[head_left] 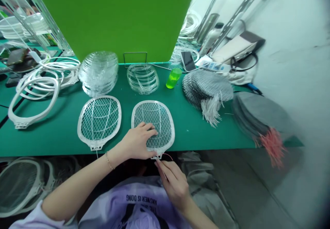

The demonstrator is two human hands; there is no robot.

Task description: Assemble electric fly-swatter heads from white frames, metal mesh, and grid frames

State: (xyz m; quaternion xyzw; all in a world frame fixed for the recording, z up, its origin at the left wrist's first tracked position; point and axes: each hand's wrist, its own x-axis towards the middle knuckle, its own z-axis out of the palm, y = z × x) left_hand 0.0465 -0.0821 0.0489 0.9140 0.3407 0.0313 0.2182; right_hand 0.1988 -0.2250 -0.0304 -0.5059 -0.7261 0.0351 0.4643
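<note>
A white oval racket head with grey mesh [166, 126] lies flat at the table's front edge, its neck facing me. My left hand [140, 139] rests on it, fingers spread over the mesh and thumb against the neck. Just below that neck, the fingertips of my right hand [175, 184] are pinched together on a thin wire. A red wire [168, 156] curves out between neck and hand; the exact grip is partly hidden. Left of my hands lies a second racket head [99, 119] with wider mesh and a wire hanging from its neck.
White empty frames [53, 100] pile up at left. Two stacks of clear mesh-like ribbed pieces [99, 72] stand behind. To the right are a green cup [174, 78], a phone [188, 61], grey mesh sheets with white wires [206, 84] and others with red wires [265, 112]. A green panel [116, 19] blocks the back.
</note>
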